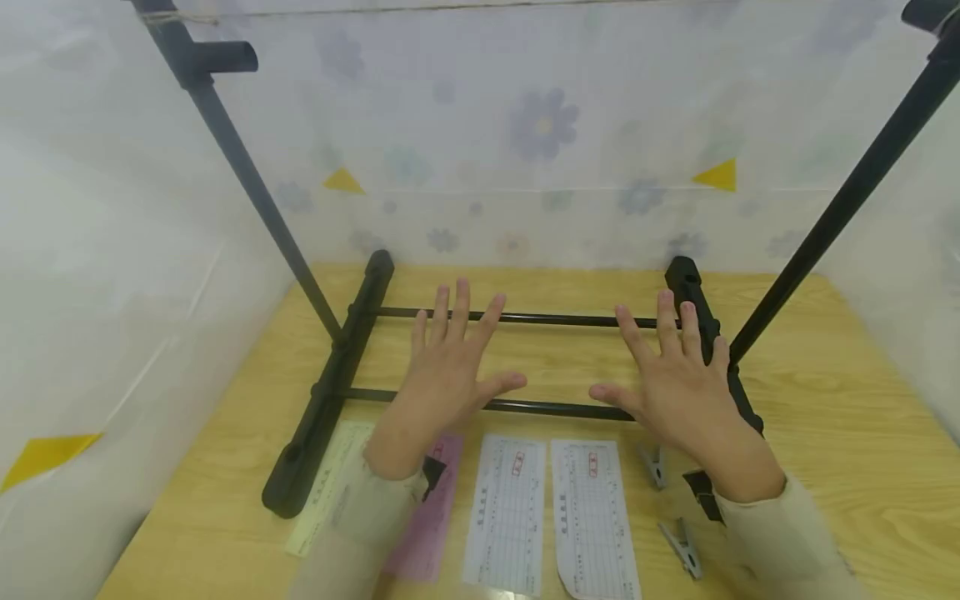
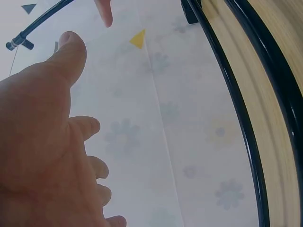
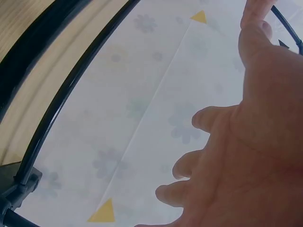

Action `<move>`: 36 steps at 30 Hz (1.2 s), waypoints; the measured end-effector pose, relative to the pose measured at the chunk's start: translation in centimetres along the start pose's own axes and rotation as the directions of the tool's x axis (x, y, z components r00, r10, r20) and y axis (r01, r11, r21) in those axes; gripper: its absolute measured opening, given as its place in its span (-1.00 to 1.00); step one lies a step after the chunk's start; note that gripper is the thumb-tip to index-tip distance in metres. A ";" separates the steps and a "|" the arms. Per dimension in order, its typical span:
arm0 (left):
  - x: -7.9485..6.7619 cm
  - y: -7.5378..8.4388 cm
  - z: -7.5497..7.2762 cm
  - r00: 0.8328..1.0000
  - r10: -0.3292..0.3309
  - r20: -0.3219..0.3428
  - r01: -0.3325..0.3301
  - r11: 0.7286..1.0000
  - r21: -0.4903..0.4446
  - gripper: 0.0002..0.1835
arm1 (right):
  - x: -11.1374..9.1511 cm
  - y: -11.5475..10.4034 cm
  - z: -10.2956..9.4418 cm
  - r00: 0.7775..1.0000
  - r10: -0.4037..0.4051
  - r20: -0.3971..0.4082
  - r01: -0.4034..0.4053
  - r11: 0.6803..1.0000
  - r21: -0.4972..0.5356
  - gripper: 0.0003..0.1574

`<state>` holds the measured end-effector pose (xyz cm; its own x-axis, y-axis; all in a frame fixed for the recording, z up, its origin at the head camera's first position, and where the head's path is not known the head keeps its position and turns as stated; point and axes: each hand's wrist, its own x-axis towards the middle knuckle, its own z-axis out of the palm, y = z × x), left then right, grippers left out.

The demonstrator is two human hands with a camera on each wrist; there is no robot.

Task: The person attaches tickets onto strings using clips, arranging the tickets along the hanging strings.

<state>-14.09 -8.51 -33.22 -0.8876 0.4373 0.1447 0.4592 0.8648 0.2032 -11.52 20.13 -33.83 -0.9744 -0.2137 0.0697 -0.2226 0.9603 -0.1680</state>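
Note:
Both hands hover over a black rack frame with fingers spread and nothing held. The left hand point(image 1: 444, 375) is above the left half of the rack's two crossbars point(image 1: 555, 408), palm down. The right hand point(image 1: 682, 392) is near the rack's right foot bar point(image 1: 693, 292), which it partly covers. Below them on the table lie a yellow slip point(image 1: 330, 475), a pink slip point(image 1: 427, 533) and two white printed slips point(image 1: 504, 512) with red stamps. The left forearm hides parts of the yellow and pink slips. Two grey clips point(image 1: 682, 550) lie beside the right forearm.
Slanted black poles point(image 1: 255, 183) rise from the rack's foot bars on both sides. A string point(image 1: 450, 8) runs across the top. White flower-patterned sheeting point(image 1: 480, 133) with yellow triangles point(image 1: 717, 175) encloses the wooden table point(image 1: 810, 483) at the back and sides.

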 end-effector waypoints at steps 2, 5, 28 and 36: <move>0.0 0.0 -0.2 1.000 0.004 0.011 -0.004 1.000 -0.005 0.10 | -0.1 0.1 -0.3 1.000 0.009 0.008 -0.009 1.000 0.005 0.29; 0.0 -0.1 -0.4 0.999 -0.018 0.049 0.018 1.000 0.004 0.09 | -0.2 0.1 -0.5 1.000 0.015 0.014 -0.015 1.000 0.016 0.30; -1.2 -0.5 -1.1 0.999 0.037 -0.018 -0.036 0.999 0.028 0.02 | -1.0 2.0 0.2 0.999 0.018 0.044 -0.022 0.994 0.105 0.25; -3.9 -3.3 -0.4 0.996 0.018 -0.084 -0.024 0.998 -0.063 -0.06 | -2.8 3.4 1.3 0.999 0.021 -0.040 -0.016 0.995 0.103 0.22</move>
<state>-12.10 -13.15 -34.11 -0.8729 0.4310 0.2288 0.4815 0.8368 0.2606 -9.65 23.79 -35.90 -0.9767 -0.1865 0.1058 -0.2087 0.9402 -0.2693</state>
